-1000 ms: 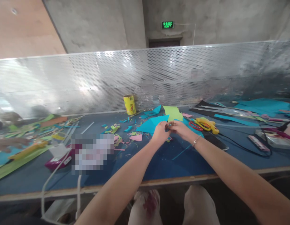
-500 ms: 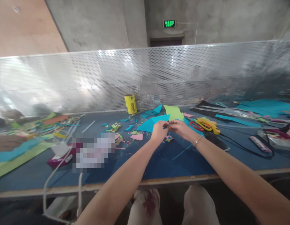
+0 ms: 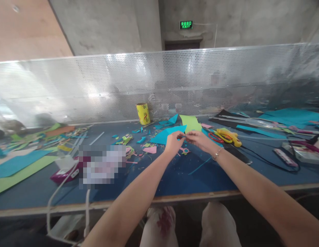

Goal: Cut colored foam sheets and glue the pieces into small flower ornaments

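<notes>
My left hand (image 3: 173, 143) and my right hand (image 3: 197, 140) meet fingertip to fingertip just above the blue table (image 3: 190, 176), past its middle. Both pinch a tiny scrap between them that is too small to name. A small pink cut-out (image 3: 185, 150) lies on the table right under the hands. Behind my left hand lies a cyan paper sheet (image 3: 164, 136), and a lime-green sheet (image 3: 190, 122) sits behind my right hand. A bracelet (image 3: 216, 154) circles my right wrist.
Red and yellow scissors (image 3: 225, 136) lie right of my hands. A yellow can (image 3: 143, 114) stands by the perforated metal screen (image 3: 149, 85). A purple device (image 3: 64, 173) with white cables sits at left beside green and teal sheets (image 3: 17, 168). Paper scraps (image 3: 128, 142) litter the middle; tools and black cable lie at right.
My hands rose slightly and drew their fingertips together over the pink cut-out. At far left, another person's hand and the yellow tool it held left the view.
</notes>
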`<state>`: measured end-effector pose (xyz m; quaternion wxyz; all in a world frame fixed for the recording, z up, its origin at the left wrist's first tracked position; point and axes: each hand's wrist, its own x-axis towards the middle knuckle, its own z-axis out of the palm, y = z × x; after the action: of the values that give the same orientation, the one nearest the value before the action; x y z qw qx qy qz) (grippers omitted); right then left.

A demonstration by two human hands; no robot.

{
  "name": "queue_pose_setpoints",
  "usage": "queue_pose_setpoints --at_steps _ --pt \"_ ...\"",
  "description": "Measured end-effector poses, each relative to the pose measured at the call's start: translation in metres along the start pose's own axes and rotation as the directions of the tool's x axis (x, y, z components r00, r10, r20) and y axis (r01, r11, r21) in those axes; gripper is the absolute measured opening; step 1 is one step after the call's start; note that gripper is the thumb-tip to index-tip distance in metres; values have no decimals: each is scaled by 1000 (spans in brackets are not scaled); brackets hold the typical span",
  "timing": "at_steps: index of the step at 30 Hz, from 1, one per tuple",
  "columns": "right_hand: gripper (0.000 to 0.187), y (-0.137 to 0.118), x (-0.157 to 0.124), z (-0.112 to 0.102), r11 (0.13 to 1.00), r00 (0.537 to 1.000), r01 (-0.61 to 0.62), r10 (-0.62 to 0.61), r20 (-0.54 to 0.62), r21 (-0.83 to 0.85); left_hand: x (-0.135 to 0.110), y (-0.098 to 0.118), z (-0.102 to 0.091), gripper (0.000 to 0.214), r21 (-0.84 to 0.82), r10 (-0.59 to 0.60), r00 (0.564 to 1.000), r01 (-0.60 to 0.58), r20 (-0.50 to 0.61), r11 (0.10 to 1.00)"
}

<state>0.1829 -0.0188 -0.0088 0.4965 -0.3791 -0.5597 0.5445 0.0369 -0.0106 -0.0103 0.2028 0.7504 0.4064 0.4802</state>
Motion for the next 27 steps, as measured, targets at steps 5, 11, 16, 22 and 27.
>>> queue_pose_setpoints --at_steps 5,11,16,22,27 --pt "18 -1 -1 2 1000 1000 -9 9 1 28 0 -2 2 12 -96 -7 1000 9 16 995" --pt "15 -6 -5 7 996 999 -34 37 -31 79 3 -5 4 16 -277 -105 994 107 20 955" --pt "13 -5 -4 6 992 999 -44 47 -19 120 2 -4 6 15 -462 -208 975 220 78 859" --pt "8 -4 -3 6 984 997 -69 71 -9 163 1 -4 10 21 -597 -258 961 267 103 756" --pt "7 -6 -4 8 979 997 -72 75 -12 189 2 -4 10 21 -581 -263 962 256 74 772"
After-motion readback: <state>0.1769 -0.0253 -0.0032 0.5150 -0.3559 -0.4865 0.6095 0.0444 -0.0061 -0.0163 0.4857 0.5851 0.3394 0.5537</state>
